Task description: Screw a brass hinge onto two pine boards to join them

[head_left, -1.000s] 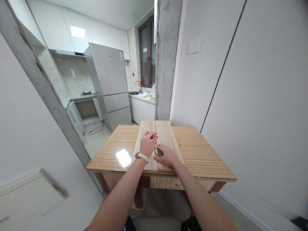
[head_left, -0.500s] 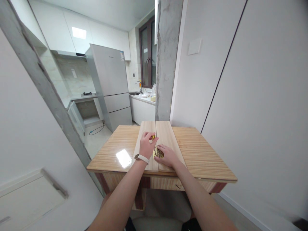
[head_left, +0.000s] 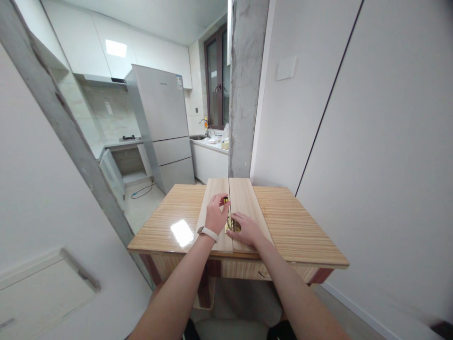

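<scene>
Where two boards meet on the table, the left hand pinches a small yellow-handled tool at twelve o'clock of the brass hinge, while the right hand lies flat at its three o'clock, seemingly pinning it over the seam.
</scene>
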The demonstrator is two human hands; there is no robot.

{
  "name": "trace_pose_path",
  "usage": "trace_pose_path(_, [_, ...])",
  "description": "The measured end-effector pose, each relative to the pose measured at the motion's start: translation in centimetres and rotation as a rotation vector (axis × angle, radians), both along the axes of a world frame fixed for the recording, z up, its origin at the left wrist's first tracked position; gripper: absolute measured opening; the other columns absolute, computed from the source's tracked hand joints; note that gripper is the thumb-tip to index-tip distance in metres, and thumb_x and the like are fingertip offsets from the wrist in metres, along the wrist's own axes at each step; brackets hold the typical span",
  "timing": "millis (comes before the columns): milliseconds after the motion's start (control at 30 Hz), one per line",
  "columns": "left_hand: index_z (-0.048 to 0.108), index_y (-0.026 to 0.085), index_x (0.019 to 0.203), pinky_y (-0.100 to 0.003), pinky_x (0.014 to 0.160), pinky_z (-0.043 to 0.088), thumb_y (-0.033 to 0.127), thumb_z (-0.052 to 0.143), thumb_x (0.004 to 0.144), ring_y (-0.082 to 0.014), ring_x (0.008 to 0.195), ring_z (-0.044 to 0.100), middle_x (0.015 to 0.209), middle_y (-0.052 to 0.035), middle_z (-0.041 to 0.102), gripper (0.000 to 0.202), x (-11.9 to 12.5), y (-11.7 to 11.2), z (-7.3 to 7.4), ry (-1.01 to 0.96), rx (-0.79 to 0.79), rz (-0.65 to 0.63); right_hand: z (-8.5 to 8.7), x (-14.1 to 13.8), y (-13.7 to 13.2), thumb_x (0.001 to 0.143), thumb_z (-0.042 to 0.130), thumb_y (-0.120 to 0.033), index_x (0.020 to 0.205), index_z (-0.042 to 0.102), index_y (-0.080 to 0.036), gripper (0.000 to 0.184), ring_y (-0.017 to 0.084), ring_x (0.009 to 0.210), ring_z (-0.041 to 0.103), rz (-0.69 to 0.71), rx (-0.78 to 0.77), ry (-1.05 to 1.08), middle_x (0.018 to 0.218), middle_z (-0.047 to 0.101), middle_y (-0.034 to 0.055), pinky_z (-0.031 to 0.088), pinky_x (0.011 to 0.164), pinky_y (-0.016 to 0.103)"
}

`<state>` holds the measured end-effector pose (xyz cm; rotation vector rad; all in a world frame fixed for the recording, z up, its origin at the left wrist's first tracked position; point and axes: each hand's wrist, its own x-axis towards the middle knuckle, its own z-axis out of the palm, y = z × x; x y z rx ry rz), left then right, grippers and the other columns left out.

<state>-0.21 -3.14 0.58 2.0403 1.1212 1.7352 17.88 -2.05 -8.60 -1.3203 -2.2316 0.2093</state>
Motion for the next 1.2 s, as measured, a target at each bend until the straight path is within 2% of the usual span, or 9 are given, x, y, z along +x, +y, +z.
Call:
trace_pose_path(100, [0.065,0.022,0.11,-0.036,0.086,0.06,0.02,0.064,0.093,-0.0178,0.094,0.066,0.105,-0.0056,0.064,0.017,-0.12,0.03,-0.08,0.005,0.009,-0.003,0.08,-0.03,-0.1,0.077,0.068,-0.065,0.142,0.057,-0.026,0.076,0.029,0.134,0.05,0.003,0.005,0.008,0.148,0.054,0.0089,0.035,0.116,0.044])
trace_pose_path(267, [0.068,0.022,0.104,-0.033,0.082,0.059,0.023,0.074,0.087,-0.0165,0.087,0.066,0.101,-0.0039,0.062,0.018,-0.11,0.13,-0.16,0.0,0.006,0.054,0.12,-0.03,-0.16,0.077,0.069,-0.064,0.143,0.056,-0.028,0.077,0.029,0.134,0.05,0.01,0.01,0.011,0.148,0.054,0.0081,0.035,0.116,0.044])
trace_pose_path(533, [0.069,0.022,0.105,-0.033,0.079,0.059,0.021,0.072,0.088,-0.0158,0.083,0.067,0.098,-0.0039,0.063,0.016,-0.05,0.32,-0.13,-0.013,-0.007,0.08,0.06,0.0,-0.06,0.076,0.07,-0.063,0.144,0.056,-0.029,0.077,0.029,0.135,0.049,0.004,-0.01,0.016,0.148,0.053,0.008,0.034,0.116,0.046])
trace_pose_path(733, [0.068,0.024,0.112,-0.033,0.083,0.06,0.015,0.063,0.093,-0.0172,0.091,0.067,0.103,-0.005,0.065,0.022,-0.1,-0.18,0.42,0.023,0.004,0.006,0.11,-0.1,-0.14,0.077,0.069,-0.064,0.142,0.057,-0.028,0.075,0.029,0.134,0.05,-0.002,0.004,0.009,0.147,0.054,0.0081,0.035,0.116,0.044])
trace_pose_path(900, [0.068,0.024,0.115,-0.034,0.085,0.061,0.018,0.062,0.094,-0.0167,0.092,0.068,0.104,-0.0051,0.065,0.022,-0.09,-0.47,0.4,0.026,0.019,-0.033,0.39,-0.22,-0.27,0.076,0.07,-0.062,0.138,0.06,-0.029,0.071,0.029,0.132,0.052,0.002,0.006,0.012,0.146,0.055,0.0078,0.037,0.114,0.044])
trace_pose_path(1067, [0.07,0.025,0.11,-0.034,0.083,0.06,0.024,0.073,0.088,-0.0166,0.087,0.067,0.101,-0.0039,0.062,0.022,-0.08,-0.34,0.1,0.015,0.01,0.041,0.65,-0.25,-0.44,0.076,0.07,-0.062,0.139,0.059,-0.029,0.072,0.03,0.131,0.052,0.012,0.016,0.008,0.145,0.056,0.0084,0.038,0.113,0.045])
trace_pose_path(1200, [0.072,0.024,0.106,-0.032,0.079,0.059,0.022,0.073,0.088,-0.0155,0.084,0.067,0.099,-0.0034,0.062,0.018,-0.08,-0.09,0.0,-0.01,-0.006,0.048,0.57,-0.18,-0.45,0.077,0.069,-0.062,0.141,0.058,-0.028,0.073,0.029,0.132,0.052,0.013,0.018,0.011,0.146,0.055,0.0082,0.038,0.113,0.044])
